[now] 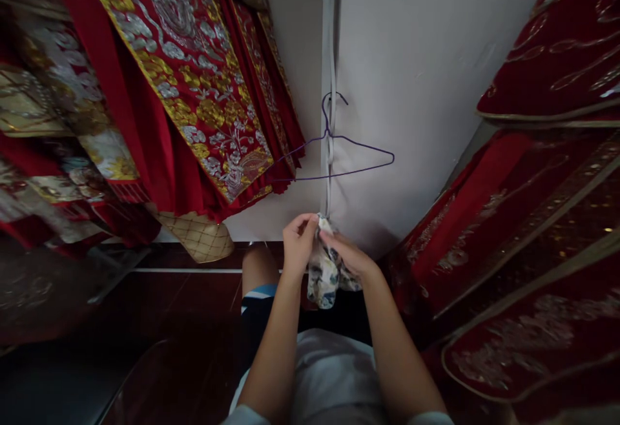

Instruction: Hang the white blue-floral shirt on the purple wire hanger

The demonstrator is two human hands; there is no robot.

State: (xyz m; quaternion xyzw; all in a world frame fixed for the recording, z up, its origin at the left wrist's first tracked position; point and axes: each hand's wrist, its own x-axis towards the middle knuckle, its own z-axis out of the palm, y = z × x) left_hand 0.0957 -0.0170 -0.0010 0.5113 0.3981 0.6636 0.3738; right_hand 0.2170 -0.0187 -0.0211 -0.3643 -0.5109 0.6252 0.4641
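A bunched piece of patterned cloth (322, 281), white with blue and brownish marks, hangs between my two hands over my lap. My left hand (299, 236) pinches its top edge between thumb and fingers. From the other side, my right hand (347, 252) is closed on the same cloth, its fingertips partly lost in the folds. Straight ahead of my hands, a thin purple wire hanger (361, 143) hangs by its hook near a pale cord (332, 57) on the wall. The hanger's left end overlaps the red garments.
Red garments with gold and silver embroidery (194, 76) hang at the left, with a gold quilted piece (203, 234) below. More red embroidered garments (513, 218) hang close on the right. A pale wall (402, 57) stands ahead. A dark, shiny surface (53, 373) lies at the lower left.
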